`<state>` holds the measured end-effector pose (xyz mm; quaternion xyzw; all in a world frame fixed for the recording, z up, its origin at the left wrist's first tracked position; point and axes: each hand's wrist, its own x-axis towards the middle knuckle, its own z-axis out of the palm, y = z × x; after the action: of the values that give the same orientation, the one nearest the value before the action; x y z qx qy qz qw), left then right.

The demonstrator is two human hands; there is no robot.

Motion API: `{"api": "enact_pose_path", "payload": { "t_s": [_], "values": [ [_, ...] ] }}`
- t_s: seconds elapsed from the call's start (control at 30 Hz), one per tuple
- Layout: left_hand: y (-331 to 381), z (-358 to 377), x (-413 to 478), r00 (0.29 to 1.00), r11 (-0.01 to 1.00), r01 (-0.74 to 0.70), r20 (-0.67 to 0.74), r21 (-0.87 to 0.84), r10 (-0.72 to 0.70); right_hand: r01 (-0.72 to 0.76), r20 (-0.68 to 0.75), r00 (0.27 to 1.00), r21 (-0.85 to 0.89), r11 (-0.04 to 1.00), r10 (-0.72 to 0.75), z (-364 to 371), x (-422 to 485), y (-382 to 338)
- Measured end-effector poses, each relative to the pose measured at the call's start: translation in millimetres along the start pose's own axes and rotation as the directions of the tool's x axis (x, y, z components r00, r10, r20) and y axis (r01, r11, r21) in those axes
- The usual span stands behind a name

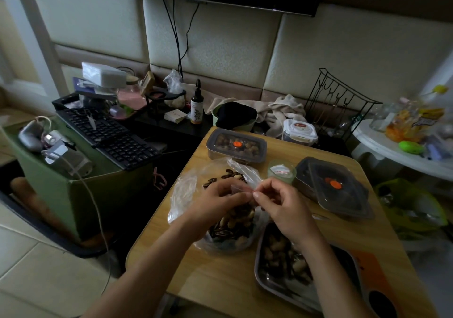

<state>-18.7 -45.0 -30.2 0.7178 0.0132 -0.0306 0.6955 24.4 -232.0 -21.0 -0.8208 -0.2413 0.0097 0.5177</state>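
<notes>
From the head camera, a clear plastic bag [187,190] of peanuts and dark striped seeds sits on the wooden surface [220,276], just left of a metal tray [259,277] that holds more peanuts. The left hand [219,198] and right hand [282,206] meet over the bag's open top. The fingers [260,196] of both hands are curled and pinch the thin film at the rim. Beyond them stand a small cup [281,172] and two lidded boxes [236,146].
</notes>
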Motion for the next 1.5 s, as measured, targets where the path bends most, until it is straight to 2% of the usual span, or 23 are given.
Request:
{"api": "enact_pose_path", "payload": {
  "t_s": [0.13, 0.23, 0.3, 0.5, 0.57, 0.63, 0.73, 0.87, 0.97, 1.07, 1.13, 1.33, 1.5],
  "values": [
    [1, 2, 0, 0.996, 0.994, -0.079, -0.034, 0.076, 0.082, 0.074, -0.094, 0.992, -0.162, 0.984, -0.09, 2, -3, -8],
    [0, 3, 1, 0.98, 0.943, -0.133, -0.104, 0.305, 0.171, 0.151, -0.12, 0.973, -0.301, 0.942, -0.195, 4, -5, -9],
    [-3, 3, 3, 0.97, 0.914, -0.152, -0.12, 0.375, 0.21, 0.17, -0.117, 0.969, -0.332, 0.928, -0.22, 3, -5, -9],
    [-2, 6, 1, 0.967, 0.955, -0.162, -0.153, 0.249, 0.204, 0.142, -0.146, 0.972, -0.261, 0.955, -0.185, 4, -4, -11],
    [-2, 7, 1, 0.971, 0.974, -0.156, -0.158, 0.164, 0.182, 0.095, -0.164, 0.979, -0.16, 0.983, -0.122, 4, -4, -12],
    [-1, 6, -1, 0.973, 0.985, -0.155, -0.163, 0.08, 0.166, -0.006, -0.175, 0.985, 0.004, 1.0, 0.007, 4, -3, -11],
    [3, 6, -2, 0.975, 0.989, -0.144, -0.172, -0.024, 0.138, -0.153, -0.104, 0.979, 0.204, 0.967, 0.176, 2, -2, -9],
    [2, 8, -1, 0.984, 0.988, -0.109, -0.15, -0.111, 0.092, -0.2, -0.078, 0.969, 0.309, 0.93, 0.234, 5, -3, -11],
    [1, 15, -3, 0.997, 0.976, -0.062, -0.063, -0.209, 0.05, -0.207, -0.1, 0.961, 0.363, 0.909, 0.258, 8, -4, -11],
    [1, 20, -5, 0.999, 0.925, 0.037, -0.001, -0.377, -0.041, -0.21, -0.1, 0.96, 0.361, 0.908, 0.262, 10, -4, -11],
    [0, 19, -4, 0.997, 0.911, 0.079, 0.014, -0.404, -0.081, -0.183, -0.122, 0.966, 0.302, 0.936, 0.229, 11, -4, -9],
    [2, 18, -3, 0.991, 0.942, 0.106, -0.046, -0.318, -0.127, -0.055, -0.206, 0.977, -0.013, 0.998, 0.051, 15, -3, -5],
    [5, 19, -3, 0.989, 0.949, 0.085, -0.09, -0.305, -0.118, 0.028, -0.254, 0.966, -0.081, 0.996, -0.047, 18, -4, -7]
  ]
}}
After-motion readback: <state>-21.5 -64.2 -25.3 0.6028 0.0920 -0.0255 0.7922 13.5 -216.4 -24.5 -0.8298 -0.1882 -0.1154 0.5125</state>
